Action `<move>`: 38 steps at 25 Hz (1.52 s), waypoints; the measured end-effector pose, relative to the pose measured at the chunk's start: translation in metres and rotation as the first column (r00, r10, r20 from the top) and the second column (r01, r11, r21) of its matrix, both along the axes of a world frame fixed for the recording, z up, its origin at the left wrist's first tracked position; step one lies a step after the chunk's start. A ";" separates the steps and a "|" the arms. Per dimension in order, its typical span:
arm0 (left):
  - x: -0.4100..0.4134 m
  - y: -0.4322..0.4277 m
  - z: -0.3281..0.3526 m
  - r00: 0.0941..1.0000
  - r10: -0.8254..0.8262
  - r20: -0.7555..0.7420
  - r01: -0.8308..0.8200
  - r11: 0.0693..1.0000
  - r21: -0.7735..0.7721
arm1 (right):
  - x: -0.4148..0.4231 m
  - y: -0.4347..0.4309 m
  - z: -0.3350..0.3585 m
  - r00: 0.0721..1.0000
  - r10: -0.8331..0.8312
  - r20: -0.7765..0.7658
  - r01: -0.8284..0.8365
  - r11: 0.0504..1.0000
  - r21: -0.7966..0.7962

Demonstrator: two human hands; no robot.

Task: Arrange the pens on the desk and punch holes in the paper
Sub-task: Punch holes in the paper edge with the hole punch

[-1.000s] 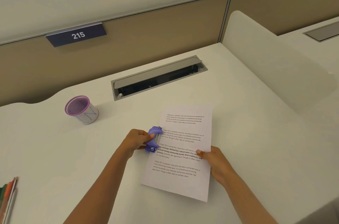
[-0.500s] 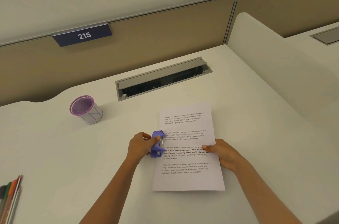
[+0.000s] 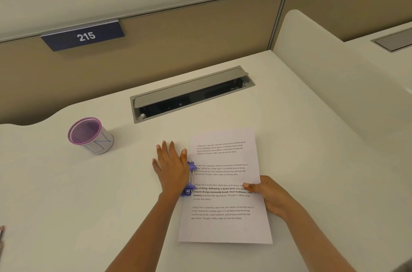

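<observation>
A printed sheet of paper (image 3: 225,225) lies on the white desk (image 3: 66,205). A purple hole punch (image 3: 189,179) sits over the sheet's left edge. My left hand (image 3: 172,168) lies flat on top of the punch, fingers spread and pointing away from me, palm pressing down on it. My right hand (image 3: 267,196) grips the paper's right edge, thumb on top of the sheet. Pen tips (image 3: 1,232) barely show at the far left edge.
A purple-rimmed mesh pen cup (image 3: 90,135) stands at the left, nothing visible inside it. A grey cable tray with its lid raised (image 3: 191,93) is set into the desk behind the paper. A white divider (image 3: 334,84) rises on the right.
My left hand went from pinching the punch's side to lying flat with fingers spread on top of it. The paper has turned straighter. The view shifted, leaving the pens almost out of frame.
</observation>
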State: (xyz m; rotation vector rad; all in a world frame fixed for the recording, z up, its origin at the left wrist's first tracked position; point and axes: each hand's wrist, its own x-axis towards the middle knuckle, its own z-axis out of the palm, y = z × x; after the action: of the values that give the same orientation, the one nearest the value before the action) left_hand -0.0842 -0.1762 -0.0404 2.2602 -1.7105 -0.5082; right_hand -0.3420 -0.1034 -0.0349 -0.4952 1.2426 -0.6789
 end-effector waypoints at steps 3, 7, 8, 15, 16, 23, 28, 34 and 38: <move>-0.001 -0.004 0.004 0.996 -0.022 0.081 0.025 0.999 -0.039 | -0.007 -0.002 0.004 1.000 0.006 0.018 -0.006 1.000 -0.024; 0.003 -0.005 -0.005 0.978 -0.019 0.210 0.023 1.000 -0.013 | -0.008 -0.005 -0.001 0.999 0.021 0.026 -0.021 1.000 -0.011; 0.005 -0.003 -0.008 0.980 -0.011 0.201 0.012 1.000 -0.002 | -0.008 -0.004 -0.002 0.999 0.023 0.025 -0.023 1.000 -0.002; 0.007 -0.003 -0.013 0.975 -0.027 0.219 0.019 0.999 0.037 | -0.007 -0.003 -0.003 0.999 0.019 0.041 -0.018 1.000 -0.014; 0.007 -0.003 -0.008 0.982 -0.023 0.188 0.013 0.998 0.055 | -0.005 -0.002 -0.001 0.999 0.016 0.029 -0.016 1.000 -0.016; 0.000 -0.002 0.007 0.999 0.038 -0.011 -0.037 0.994 0.101 | -0.007 0.000 0.014 1.000 0.014 -0.013 -0.015 0.999 -0.051; 0.000 -0.001 0.016 0.985 0.068 -0.158 -0.043 0.987 0.153 | -0.035 0.003 0.026 0.999 0.013 -0.047 -0.017 0.997 -0.072; -0.008 0.010 0.049 0.919 0.080 -0.385 -0.105 0.994 -0.043 | -0.063 0.012 0.042 0.998 -0.017 -0.064 0.011 0.995 -0.098; -0.023 0.036 0.076 0.801 -0.058 -0.596 -0.022 0.992 -0.127 | -0.071 0.018 0.057 0.999 0.000 -0.051 -0.006 0.993 -0.120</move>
State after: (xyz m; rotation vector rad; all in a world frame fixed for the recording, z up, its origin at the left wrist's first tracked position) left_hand -0.1068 -0.1402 0.0360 1.7236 -1.3808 -0.9670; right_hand -0.4129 -0.0854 0.0222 -0.6170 1.2529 -0.7461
